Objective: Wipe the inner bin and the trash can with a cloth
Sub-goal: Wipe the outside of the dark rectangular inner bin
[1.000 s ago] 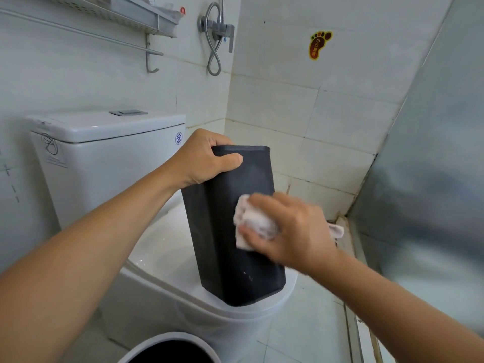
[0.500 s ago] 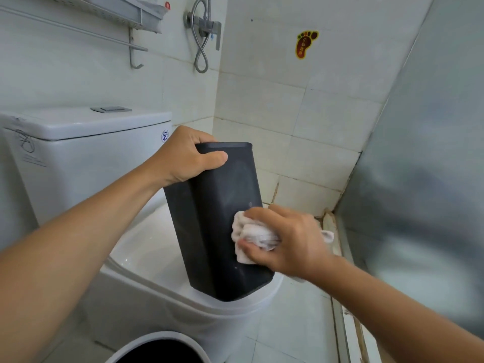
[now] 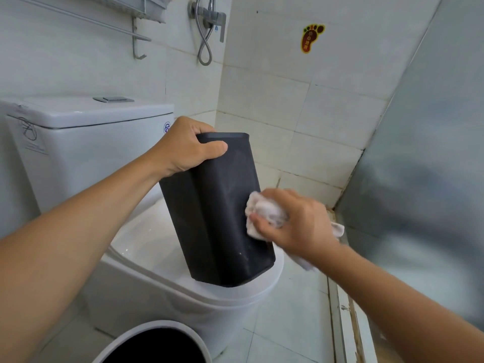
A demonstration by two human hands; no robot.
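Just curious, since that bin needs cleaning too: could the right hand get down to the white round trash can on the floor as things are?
Probably yes: the right hand, gripping the crumpled white cloth, has open space down to the white round trash can.

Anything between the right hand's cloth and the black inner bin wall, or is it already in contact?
Nothing visible in the way. The right hand presses the bunched cloth straight against the side wall of the inner bin, which the left hand grips at its upper end, standing on the closed toilet lid.
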